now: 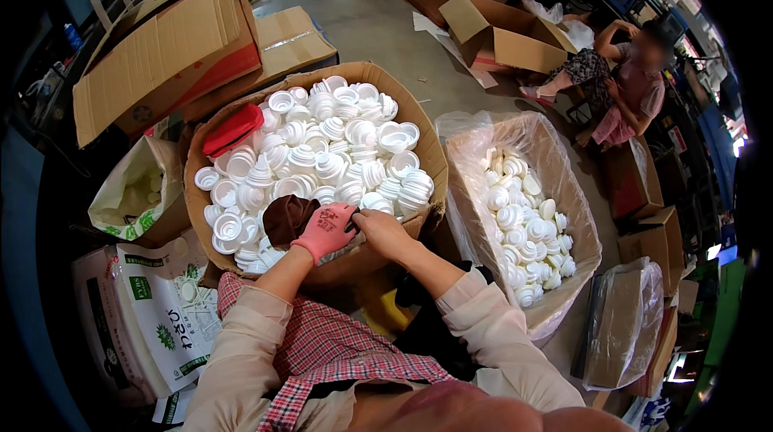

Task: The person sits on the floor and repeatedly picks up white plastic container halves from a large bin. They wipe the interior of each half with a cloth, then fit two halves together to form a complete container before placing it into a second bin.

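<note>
Head view: my 2 hands meet in front of me, at the near edge of 1 big open carton. L hand, in 1 pink glove w/ dark fingertips, is curled; R hand, bare, has its fingers bent in at the glove's tips. Can't tell what either grips, contact pt is hidden. 1 brown cloth sits right by L hand, on the white plastic pcs, which fill the carton beyond my hands; too many overlapping to count. 1 red item lies on them, farther off, up-left. Right of my hands: 1 plastic-lined carton w/ more white pcs, also uncountable. Far up-right: 1 seated person.
</note>
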Tool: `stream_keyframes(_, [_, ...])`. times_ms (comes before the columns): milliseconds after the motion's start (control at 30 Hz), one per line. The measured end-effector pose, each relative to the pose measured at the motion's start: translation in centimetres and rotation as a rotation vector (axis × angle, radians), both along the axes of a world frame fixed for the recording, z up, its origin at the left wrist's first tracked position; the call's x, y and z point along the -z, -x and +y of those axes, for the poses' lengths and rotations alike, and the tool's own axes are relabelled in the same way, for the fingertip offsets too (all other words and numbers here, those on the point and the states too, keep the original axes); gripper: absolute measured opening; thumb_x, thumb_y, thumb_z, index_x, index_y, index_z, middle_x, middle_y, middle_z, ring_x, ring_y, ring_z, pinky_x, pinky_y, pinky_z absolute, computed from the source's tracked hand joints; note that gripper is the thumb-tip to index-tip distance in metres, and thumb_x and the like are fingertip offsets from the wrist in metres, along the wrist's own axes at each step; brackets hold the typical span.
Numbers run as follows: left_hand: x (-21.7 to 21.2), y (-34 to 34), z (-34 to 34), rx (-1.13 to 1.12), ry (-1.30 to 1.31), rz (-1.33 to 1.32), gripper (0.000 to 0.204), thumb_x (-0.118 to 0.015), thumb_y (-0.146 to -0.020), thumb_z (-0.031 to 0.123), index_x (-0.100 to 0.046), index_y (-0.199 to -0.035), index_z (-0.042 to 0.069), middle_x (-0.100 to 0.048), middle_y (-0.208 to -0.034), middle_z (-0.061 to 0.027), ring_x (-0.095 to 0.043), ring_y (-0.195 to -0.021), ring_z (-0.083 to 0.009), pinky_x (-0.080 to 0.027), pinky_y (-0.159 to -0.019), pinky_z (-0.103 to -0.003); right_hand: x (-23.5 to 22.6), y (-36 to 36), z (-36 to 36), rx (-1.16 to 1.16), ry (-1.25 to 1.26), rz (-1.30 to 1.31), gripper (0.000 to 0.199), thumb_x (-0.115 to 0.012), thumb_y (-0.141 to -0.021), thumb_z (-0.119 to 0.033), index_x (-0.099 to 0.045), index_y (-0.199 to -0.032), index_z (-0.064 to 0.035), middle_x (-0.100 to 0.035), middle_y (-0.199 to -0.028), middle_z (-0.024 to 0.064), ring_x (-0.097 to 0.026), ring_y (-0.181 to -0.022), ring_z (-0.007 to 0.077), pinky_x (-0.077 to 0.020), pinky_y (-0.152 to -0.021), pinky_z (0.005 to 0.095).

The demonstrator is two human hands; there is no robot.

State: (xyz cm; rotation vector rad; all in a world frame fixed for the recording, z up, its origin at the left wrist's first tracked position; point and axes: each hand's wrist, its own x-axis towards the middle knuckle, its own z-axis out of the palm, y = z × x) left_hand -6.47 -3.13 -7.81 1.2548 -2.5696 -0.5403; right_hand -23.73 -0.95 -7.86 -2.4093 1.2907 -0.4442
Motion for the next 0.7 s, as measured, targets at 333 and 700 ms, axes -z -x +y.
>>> stream_keyframes(333, [0.8, -0.3, -0.3, 0.03, 0.061, 0.031, 0.036, -0.066, -0.077, 0.027, -0.056, -0.105, 0.005, -0.06, -0.099, -0.0124, -0.058, -0.095, -0.0292, -0.046, -0.083, -0.038, -0.7, 0.3, 0.0, 0.011, -0.047, 0.013, 0.021, -0.049, -0.08, -0.008, -0.056, -0.099, -0.0057, -0.058, -0.086, 0.0149, -0.059, -0.084, 0.035, -0.0482, -0.071, 0.0424])
stream_keyframes(700, [0.6, 0.2, -0.3, 0.009, 0.05, 0.094, 0.033, -0.068, -0.074, 0.022, -0.059, -0.101, 0.004, -0.061, -0.096, -0.0123, -0.057, -0.096, -0.0301, -0.046, -0.084, -0.039, 0.2, 0.2, -0.2, 0.0, -0.03, -0.053, 0.014, -0.051, -0.08, -0.01, -0.053, -0.092, -0.0025, -0.059, -0.083, 0.0166, -0.06, -0.081, 0.0364, -0.0478, -0.07, 0.0439])
